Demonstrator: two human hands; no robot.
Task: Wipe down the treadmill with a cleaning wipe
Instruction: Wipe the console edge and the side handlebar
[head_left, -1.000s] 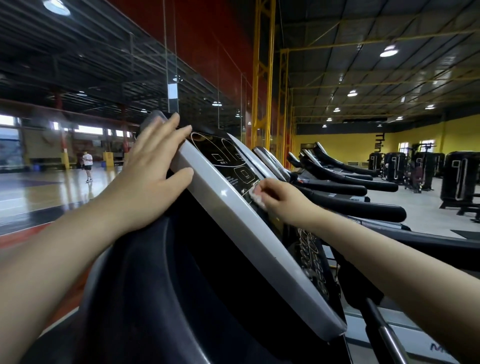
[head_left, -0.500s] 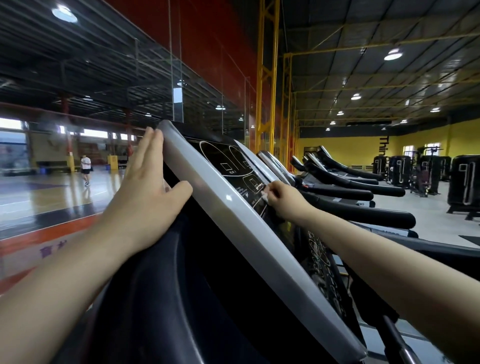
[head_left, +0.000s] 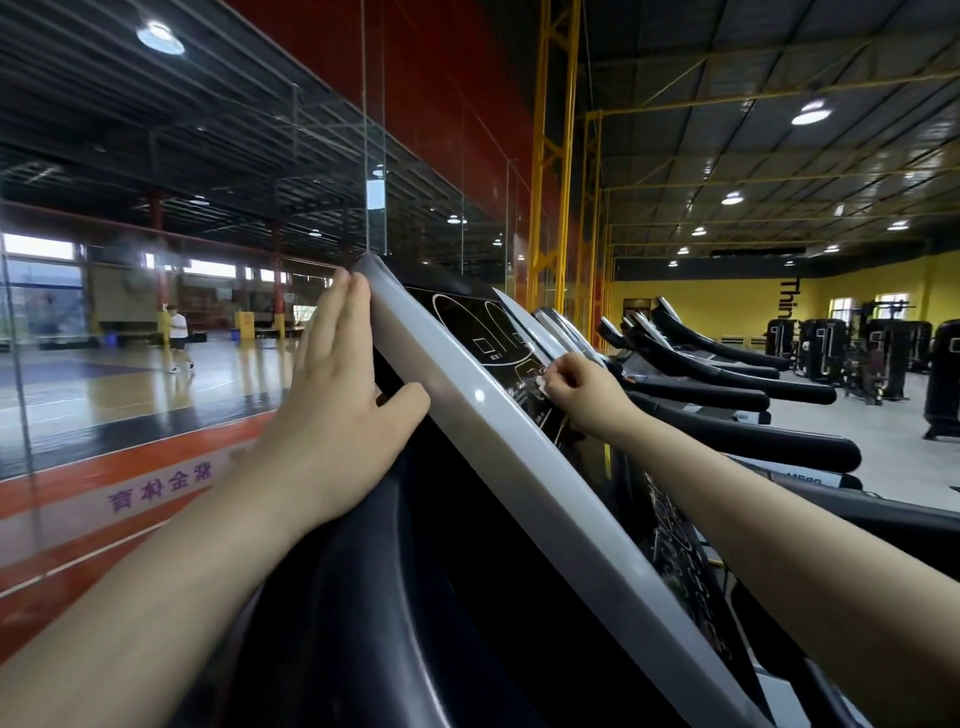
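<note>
Grey console frame is under my flat, released left hand; my right hand pinches a white wipe on the black panel.

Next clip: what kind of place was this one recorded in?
Most likely a commercial gym. A row of treadmills runs off to the right, black weight machines stand by the yellow wall, and a glossy sports court lies behind the glass on the left.

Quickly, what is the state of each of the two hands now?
Left hand: open, fingers straight, resting on the treadmill console edge.
Right hand: closed, pinching a white wipe against the console.
</note>
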